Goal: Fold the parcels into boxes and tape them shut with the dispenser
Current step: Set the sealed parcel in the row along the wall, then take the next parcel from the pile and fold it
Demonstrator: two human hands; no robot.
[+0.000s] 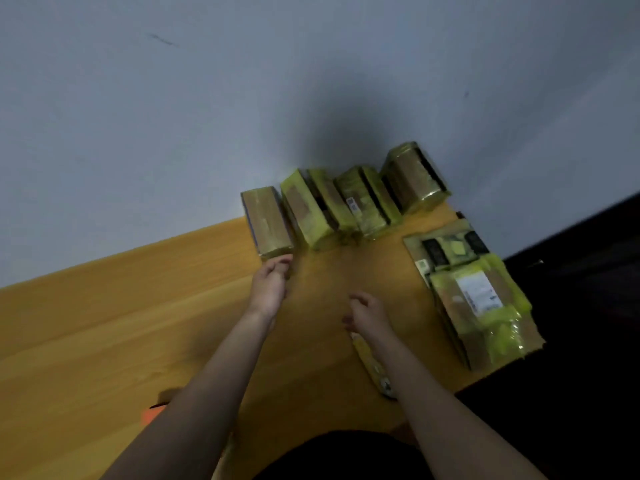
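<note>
Several taped cardboard boxes stand in a row against the wall; the leftmost brown box [268, 221] is wrapped in clear tape, the others [311, 209] carry yellow-green tape. My left hand [270, 285] reaches to the near end of the leftmost box, fingertips at its lower edge, holding nothing. My right hand [367, 315] hovers over the table with fingers spread and empty. Under my right forearm lies a flat yellow-taped piece [372, 367]. An orange object [152, 414], perhaps the tape dispenser, peeks out beside my left forearm, mostly hidden.
A stack of flattened and folded parcels [481, 306] with yellow tape and a white label sits at the right end of the wooden table [104, 323]. The table's right edge drops to dark floor. A grey wall stands right behind the boxes.
</note>
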